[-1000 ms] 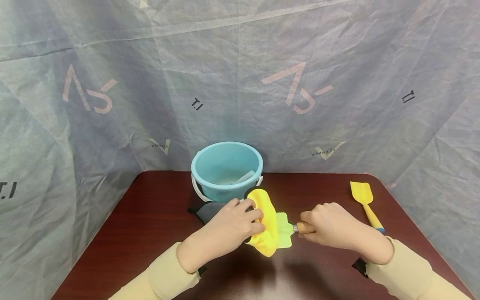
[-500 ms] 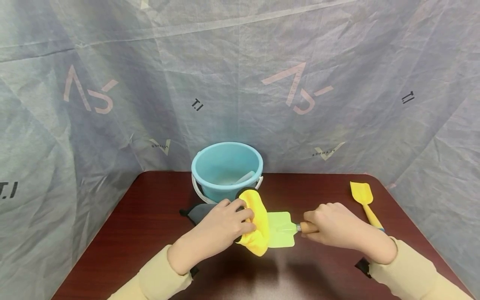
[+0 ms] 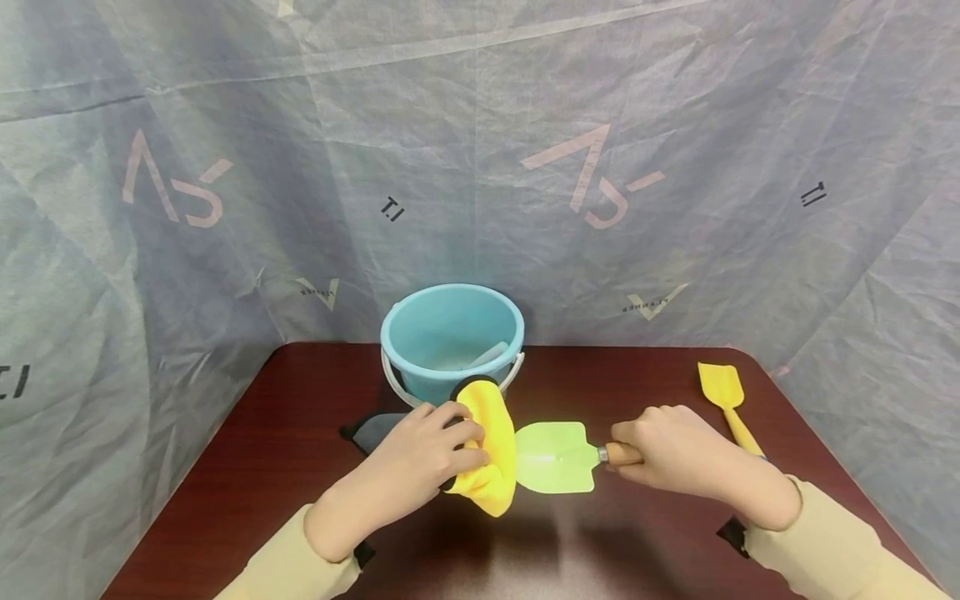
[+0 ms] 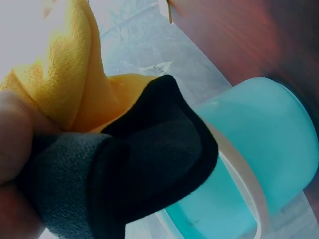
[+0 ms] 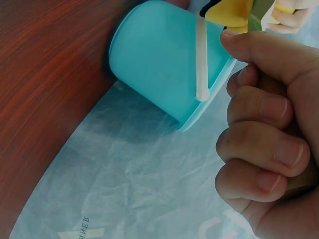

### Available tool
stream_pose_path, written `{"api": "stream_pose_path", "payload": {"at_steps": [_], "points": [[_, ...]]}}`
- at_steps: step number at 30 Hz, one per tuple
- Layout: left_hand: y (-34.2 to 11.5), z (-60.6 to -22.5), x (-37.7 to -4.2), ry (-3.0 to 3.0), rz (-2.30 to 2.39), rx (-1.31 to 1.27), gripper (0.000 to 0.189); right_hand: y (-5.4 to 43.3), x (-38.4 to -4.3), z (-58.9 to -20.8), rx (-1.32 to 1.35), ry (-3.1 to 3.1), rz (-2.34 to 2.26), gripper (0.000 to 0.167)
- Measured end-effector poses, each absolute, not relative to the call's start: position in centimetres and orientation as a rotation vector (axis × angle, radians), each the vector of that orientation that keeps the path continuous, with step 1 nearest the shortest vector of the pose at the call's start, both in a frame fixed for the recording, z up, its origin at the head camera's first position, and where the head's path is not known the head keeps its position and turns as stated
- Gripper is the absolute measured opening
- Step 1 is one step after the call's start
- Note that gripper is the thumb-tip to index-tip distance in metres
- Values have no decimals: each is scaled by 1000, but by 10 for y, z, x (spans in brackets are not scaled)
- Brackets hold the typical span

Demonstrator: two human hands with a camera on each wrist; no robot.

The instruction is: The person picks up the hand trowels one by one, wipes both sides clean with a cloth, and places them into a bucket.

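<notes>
We find the green trowel [image 3: 557, 457] between the two hands, its blade level and apparently raised above the dark red table [image 3: 307, 404], with its tip end hidden at the yellow-and-grey cloth [image 3: 487, 450]. The right hand [image 3: 667, 446] grasps the wooden handle [image 3: 622, 454], fingers curled firmly round it. The left hand [image 3: 423, 446] grips the bunched cloth.

We judge the step to be wiping the blade. To do it well, the right hand should hold the handle steady and in line, while the left keeps even pressure, draws the cloth along the blade's length and minds the edges. A slack bunch could slip off the tip.

Beyond the hands stands the blue bucket [image 3: 431, 387], with a yellow scoop [image 3: 722, 386] lying well apart on the right.

The left wrist view shows the cloth's grey face, folded and edged in black, which the left hand mostly covers in the head view. The right wrist view shows the fingers closing round the handle. Only the head view shows the pale object [image 3: 491, 354] inside the bucket. With the left wrist view partly washed out, we cannot confirm that the cloth bears on both faces.
</notes>
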State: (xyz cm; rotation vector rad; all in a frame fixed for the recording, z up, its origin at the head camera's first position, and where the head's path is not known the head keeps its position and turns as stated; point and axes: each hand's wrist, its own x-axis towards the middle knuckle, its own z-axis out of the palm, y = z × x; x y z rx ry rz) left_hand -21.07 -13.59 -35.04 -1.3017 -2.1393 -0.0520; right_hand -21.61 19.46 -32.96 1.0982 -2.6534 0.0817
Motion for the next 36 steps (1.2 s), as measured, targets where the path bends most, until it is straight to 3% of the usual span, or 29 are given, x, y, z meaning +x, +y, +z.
{"api": "stream_pose_path", "payload": {"at_steps": [13,25,36], "points": [[-154,-358,-202,-2139,-132,-1236,37,193,-215,-331,1134,-2571,110,43],[-179,-368,-199,-2189,-184,-1169,52,192,-214,-330,1142,-2552,148,43],[-186,-349,-198,-2087,-268,-1175,46,192,-214,-332,1121,-2614,148,42]]}}
